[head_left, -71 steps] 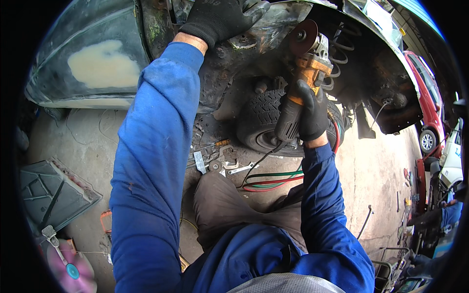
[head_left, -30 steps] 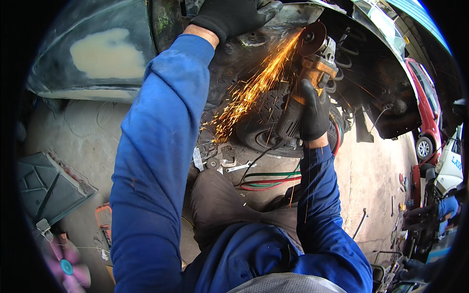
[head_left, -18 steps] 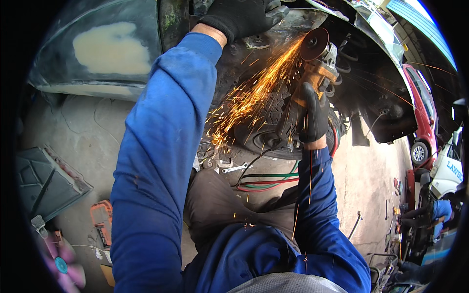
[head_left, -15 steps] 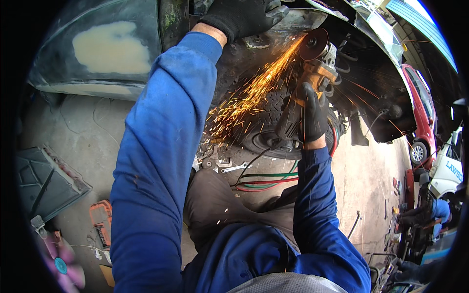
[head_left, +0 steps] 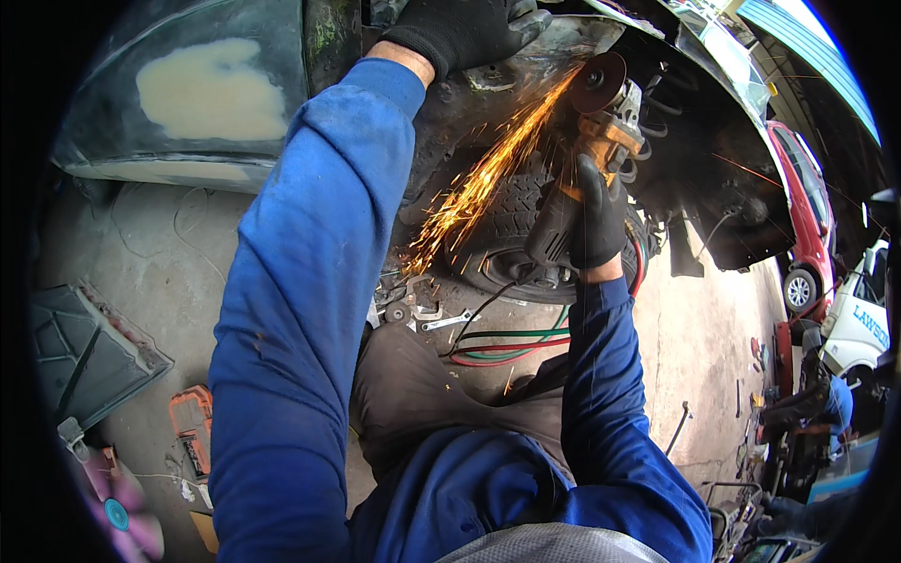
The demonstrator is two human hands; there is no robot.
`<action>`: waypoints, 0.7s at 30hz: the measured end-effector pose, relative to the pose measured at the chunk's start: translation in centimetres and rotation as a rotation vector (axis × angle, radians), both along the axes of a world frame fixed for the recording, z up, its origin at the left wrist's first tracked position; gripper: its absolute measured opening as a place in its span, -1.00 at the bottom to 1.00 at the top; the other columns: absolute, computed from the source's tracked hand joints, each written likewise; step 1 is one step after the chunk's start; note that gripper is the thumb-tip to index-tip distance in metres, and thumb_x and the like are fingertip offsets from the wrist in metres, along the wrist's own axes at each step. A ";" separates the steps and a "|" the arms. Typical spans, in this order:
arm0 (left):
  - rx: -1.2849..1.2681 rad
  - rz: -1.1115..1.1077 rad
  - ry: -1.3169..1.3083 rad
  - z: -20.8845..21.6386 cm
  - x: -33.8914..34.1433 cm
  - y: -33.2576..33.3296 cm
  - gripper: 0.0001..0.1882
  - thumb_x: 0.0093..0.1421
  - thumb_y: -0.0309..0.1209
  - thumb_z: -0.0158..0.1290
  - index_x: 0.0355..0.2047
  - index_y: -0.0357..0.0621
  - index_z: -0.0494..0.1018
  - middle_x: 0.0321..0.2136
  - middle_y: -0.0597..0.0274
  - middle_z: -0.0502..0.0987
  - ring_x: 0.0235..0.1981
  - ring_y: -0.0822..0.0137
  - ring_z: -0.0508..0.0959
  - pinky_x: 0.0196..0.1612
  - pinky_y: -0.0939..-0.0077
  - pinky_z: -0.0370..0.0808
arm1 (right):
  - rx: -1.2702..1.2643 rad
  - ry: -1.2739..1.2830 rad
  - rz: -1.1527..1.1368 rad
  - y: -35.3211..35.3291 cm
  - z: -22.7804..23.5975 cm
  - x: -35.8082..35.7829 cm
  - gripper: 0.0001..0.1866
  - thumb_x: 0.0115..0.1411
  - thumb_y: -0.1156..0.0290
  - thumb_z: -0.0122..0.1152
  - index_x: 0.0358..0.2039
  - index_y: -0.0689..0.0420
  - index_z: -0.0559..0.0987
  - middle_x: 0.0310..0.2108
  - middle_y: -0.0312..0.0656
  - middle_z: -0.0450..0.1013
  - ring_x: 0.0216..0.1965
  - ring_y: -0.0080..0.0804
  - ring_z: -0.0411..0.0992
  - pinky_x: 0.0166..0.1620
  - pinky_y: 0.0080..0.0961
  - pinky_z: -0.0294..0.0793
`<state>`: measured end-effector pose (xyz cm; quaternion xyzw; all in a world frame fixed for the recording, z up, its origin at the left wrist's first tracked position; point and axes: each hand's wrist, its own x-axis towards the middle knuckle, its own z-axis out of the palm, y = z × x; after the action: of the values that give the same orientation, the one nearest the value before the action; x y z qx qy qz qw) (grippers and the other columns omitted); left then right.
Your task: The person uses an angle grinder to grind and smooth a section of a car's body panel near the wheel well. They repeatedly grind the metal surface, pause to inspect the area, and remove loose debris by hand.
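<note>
My right hand (head_left: 601, 220), in a black glove, is wrapped round the body of an orange and black angle grinder (head_left: 606, 143). Its dark red disc (head_left: 593, 86) meets the bare metal of the wheel well (head_left: 554, 42), throwing orange sparks (head_left: 497, 169) down to the left. My left hand (head_left: 460, 38), gloved too, grips the car body at the top edge, with some fingers cut off by the frame. A coil spring (head_left: 662, 98) is right of the grinder. Below the tool lies a tyre (head_left: 516, 211), partly hidden by sparks and the grinder.
Red and green hoses (head_left: 516, 345) loop over the floor by my knees, near a wrench (head_left: 446, 322). At left lie a dark panel (head_left: 99, 352), an orange tool case (head_left: 192, 422) and a spinning fan (head_left: 116, 511). A red car (head_left: 805, 206) and a crouching person (head_left: 838, 403) are at right.
The grinder has shifted slightly left and its sparks form a narrower stream. My left hand stays on the car body. The person at right has changed posture.
</note>
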<state>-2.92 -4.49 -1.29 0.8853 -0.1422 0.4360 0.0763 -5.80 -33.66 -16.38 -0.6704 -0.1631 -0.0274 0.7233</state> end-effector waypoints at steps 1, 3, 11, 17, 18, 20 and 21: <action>-0.001 -0.004 -0.002 0.0 0.0 0.0 -0.56 0.37 0.11 0.00 -0.25 0.10 0.70 -0.27 0.02 0.75 -0.16 -0.04 0.73 -0.06 -0.08 0.58 | -0.014 0.008 -0.045 0.0 0.1 0.0 -0.50 0.44 0.19 0.30 0.25 0.23 0.52 -0.03 -0.07 0.59 -0.04 -0.25 0.63 -0.01 -0.32 0.63; -0.004 -0.011 -0.007 -0.1 -0.1 0.1 -0.55 0.37 0.12 0.00 -0.24 0.10 0.70 -0.26 0.02 0.75 -0.15 -0.04 0.73 -0.05 -0.08 0.57 | -0.033 -0.028 -0.045 0.1 0.0 0.2 -0.50 0.44 0.17 0.31 0.23 0.23 0.52 -0.06 -0.09 0.60 -0.08 -0.29 0.64 -0.06 -0.34 0.65; 0.018 -0.023 -0.003 0.1 0.0 0.1 -0.60 0.35 0.09 0.02 -0.28 0.13 0.69 -0.29 0.04 0.75 -0.20 -0.01 0.74 -0.13 -0.04 0.60 | -0.095 -0.168 -0.106 0.7 0.2 -0.2 -0.50 0.45 0.10 0.29 0.17 0.23 0.53 -0.07 -0.13 0.57 -0.15 -0.37 0.62 -0.14 -0.39 0.65; 0.053 -0.016 0.005 0.0 0.1 0.2 -0.60 0.35 0.08 0.02 -0.27 0.13 0.69 -0.30 0.04 0.75 -0.21 -0.01 0.74 -0.13 -0.05 0.60 | -0.093 -0.132 -0.118 0.8 0.7 -0.3 -0.46 0.43 0.09 0.32 0.21 0.26 0.53 -0.03 -0.13 0.58 -0.04 -0.37 0.61 0.03 -0.36 0.63; 0.050 -0.018 0.001 0.0 0.1 0.2 -0.60 0.35 0.09 0.02 -0.27 0.13 0.69 -0.30 0.04 0.74 -0.20 -0.01 0.74 -0.13 -0.06 0.60 | -0.129 -0.206 -0.155 0.9 0.5 -0.2 -0.47 0.43 0.08 0.32 0.18 0.25 0.55 -0.07 -0.14 0.59 -0.06 -0.38 0.61 0.03 -0.38 0.62; 0.039 -0.002 0.008 0.0 0.1 0.1 -0.58 0.36 0.10 0.01 -0.25 0.12 0.69 -0.29 0.02 0.74 -0.18 -0.01 0.73 -0.10 -0.05 0.60 | -0.162 -0.238 -0.141 0.9 0.0 -0.2 -0.49 0.43 0.07 0.32 0.14 0.24 0.58 -0.11 -0.16 0.59 -0.09 -0.39 0.61 0.04 -0.40 0.60; 0.034 0.006 0.010 0.0 0.0 0.0 -0.57 0.36 0.10 0.00 -0.24 0.12 0.69 -0.28 0.02 0.75 -0.17 -0.01 0.73 -0.08 -0.05 0.60 | -0.162 -0.260 -0.149 0.9 -0.1 -0.2 -0.50 0.43 0.07 0.31 0.14 0.24 0.58 -0.11 -0.15 0.59 -0.09 -0.39 0.61 0.04 -0.40 0.60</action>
<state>-2.87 -4.44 -1.27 0.8890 -0.1468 0.4295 0.0605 -5.97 -32.77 -16.48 -0.7274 -0.2069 -0.1542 0.6358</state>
